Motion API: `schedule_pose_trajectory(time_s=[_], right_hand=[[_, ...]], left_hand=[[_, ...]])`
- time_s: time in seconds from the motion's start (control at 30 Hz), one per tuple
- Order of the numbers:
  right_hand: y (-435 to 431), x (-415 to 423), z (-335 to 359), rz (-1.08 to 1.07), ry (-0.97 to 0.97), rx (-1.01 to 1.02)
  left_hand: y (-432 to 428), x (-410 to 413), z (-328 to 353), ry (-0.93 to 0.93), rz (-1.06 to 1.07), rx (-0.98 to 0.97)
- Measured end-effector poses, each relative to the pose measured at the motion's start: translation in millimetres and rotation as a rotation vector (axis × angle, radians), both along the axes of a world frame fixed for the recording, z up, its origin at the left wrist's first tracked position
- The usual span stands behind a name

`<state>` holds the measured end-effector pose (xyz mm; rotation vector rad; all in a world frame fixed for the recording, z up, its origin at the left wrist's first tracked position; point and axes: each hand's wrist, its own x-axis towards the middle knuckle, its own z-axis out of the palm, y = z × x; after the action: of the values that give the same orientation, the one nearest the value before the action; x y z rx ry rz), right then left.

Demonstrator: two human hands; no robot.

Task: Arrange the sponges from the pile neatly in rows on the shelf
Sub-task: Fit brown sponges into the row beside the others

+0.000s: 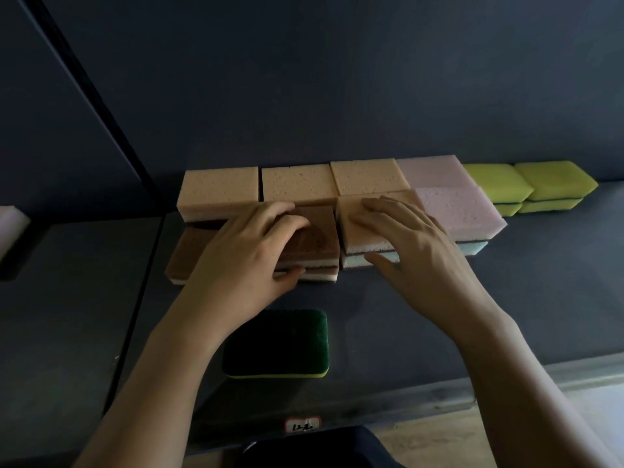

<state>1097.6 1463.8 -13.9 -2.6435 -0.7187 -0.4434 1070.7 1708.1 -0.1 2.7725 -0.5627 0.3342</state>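
Dim scene, low light overall. Shelf [388,332] deck dark blue-grey, matte. Back panel [304,79] same dark tone, plain, meets deck at rear edge. Black upright [92,92] runs diagonally down at left, splits off neighbouring bay [67,298], equally dark. Front lip [506,383] of shelf lighter grey, metallic, catches more light toward right end. White label [302,424] with red border on front edge, handwriting unreadable. Pale beige floor [439,447] below lip, bottom right.

One head-worn view – close, looking forward and down onto the shelf [557,282]
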Motion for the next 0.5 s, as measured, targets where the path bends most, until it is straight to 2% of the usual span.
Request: schedule_pose_trajectory(time_s=[0.33,0.5], right_hand=[[0,1,0,0.013,-0.015,0.031],[3,1,-1,-0.022,0.011,-0.009]], left_hand=[[-7,3,-5,-0.061,-0.023,0.035],[-11,6,-5,-0.063,-0.007,0.118]])
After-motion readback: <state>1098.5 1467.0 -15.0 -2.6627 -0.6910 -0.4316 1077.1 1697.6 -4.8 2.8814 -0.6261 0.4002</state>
